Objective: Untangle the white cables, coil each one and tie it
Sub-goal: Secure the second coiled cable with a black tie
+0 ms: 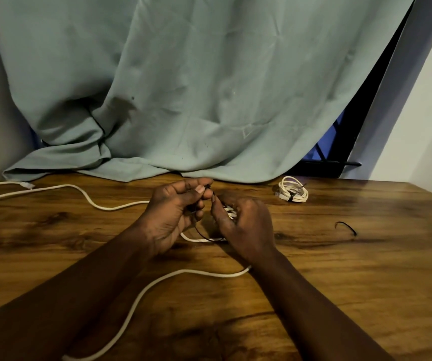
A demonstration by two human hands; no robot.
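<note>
Head view: left hand (pixel 174 217) pinches the black tie (pixel 201 233) just left of the coil (pixel 230 212) that right hand (pixel 247 226) grips.

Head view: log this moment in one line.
left hand pinches black tie | right hand holds white cable coil | finished coil tied | spare tie on wooden table

Dim, warm light is coming from the right, brightening the pale wall (pixel 431 113) and laying a sheen on the wooden table (pixel 392 217); the grey-green curtain (pixel 209 74) is holding deep shadow in its folds, the left hand (pixel 173 212) and right hand (pixel 246 225) are looking soft and murky, and the frame's edges are bowing
</note>
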